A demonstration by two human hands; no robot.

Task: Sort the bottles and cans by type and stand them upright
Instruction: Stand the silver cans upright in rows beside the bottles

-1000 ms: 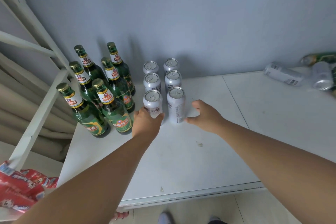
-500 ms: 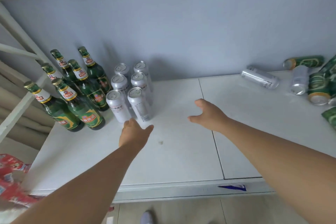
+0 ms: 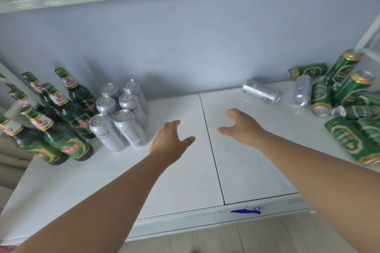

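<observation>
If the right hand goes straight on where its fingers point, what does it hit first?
Likely nothing on the white tabletop: the right hand points at the blue-grey wall. The lying silver can sits right of that line, though depth is unclear.

A plain domestic room; white table (image 3: 185, 181) against a pale blue wall (image 3: 185, 47); tiled floor (image 3: 267, 238) below.

Both bare forearms reach forward over the middle of the tabletop (image 3: 185, 181); left hand (image 3: 170, 141) and right hand (image 3: 242, 127) hover empty, fingers loosely spread.
</observation>
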